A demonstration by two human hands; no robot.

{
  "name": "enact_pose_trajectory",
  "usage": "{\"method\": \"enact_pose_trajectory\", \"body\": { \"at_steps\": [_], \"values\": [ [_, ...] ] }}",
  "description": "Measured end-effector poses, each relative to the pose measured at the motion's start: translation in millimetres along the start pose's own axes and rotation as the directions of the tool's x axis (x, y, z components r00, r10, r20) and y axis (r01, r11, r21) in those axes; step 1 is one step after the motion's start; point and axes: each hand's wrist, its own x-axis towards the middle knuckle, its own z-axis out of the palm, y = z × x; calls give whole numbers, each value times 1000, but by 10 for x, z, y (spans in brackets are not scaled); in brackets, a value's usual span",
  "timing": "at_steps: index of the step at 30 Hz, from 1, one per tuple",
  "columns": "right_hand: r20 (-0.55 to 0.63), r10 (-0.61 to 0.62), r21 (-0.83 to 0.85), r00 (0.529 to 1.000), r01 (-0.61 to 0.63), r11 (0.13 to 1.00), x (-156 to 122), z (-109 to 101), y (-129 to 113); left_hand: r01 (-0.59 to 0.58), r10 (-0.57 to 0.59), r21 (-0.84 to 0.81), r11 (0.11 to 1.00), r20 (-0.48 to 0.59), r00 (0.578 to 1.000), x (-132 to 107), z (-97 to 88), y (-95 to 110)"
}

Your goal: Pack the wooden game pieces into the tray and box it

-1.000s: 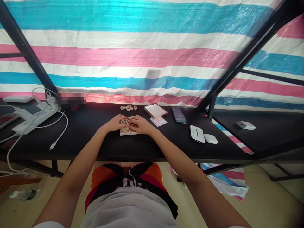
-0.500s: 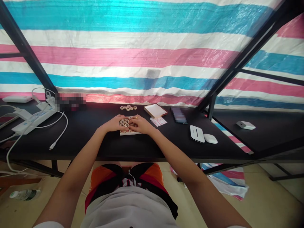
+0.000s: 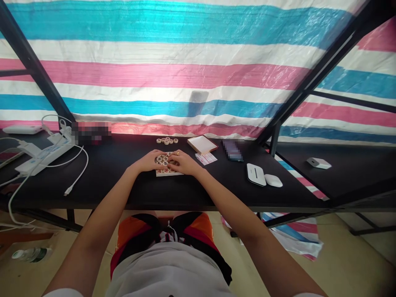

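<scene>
A small white box [image 3: 169, 174] on the black desk holds round Chinese chess pieces [image 3: 163, 159] in layers, some with dark characters and a lower row with red ones. My left hand [image 3: 147, 160] is curled round the box's left side, fingers at its far edge. From the right, my right hand [image 3: 183, 161], with a ring on one finger, bends its fingers down over a chess piece in the box; the palm hides the box's right part. Beyond the hands, several loose chess pieces [image 3: 167, 140] lie in a cluster on the desk.
Right of the hands are an open box lid [image 3: 202, 144], printed paper slips [image 3: 206, 158], a blurred phone [image 3: 232, 150], a white device [image 3: 256, 174] and an earphone case [image 3: 273, 180]. A power strip [image 3: 46, 159] with white cables lies left. A striped sheet [image 3: 173, 74] hangs behind.
Both hands stay at the box. The fingers of my right hand shift slightly over the pieces, and the left hand stays at the box's side.
</scene>
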Motion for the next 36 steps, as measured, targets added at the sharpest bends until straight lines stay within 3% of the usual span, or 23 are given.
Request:
{"method": "enact_pose_trajectory", "body": {
  "at_steps": [12, 36],
  "values": [
    [-126, 69, -32, 990, -74, 997, -20, -64, 33, 6, -6, 8, 1000, -8, 1000, -24, -16, 44],
    [-95, 181, -35, 979, -185, 982, -33, -67, 122, 20, -20, 6, 1000, 9, 1000, -19, -31, 54]
  ]
}}
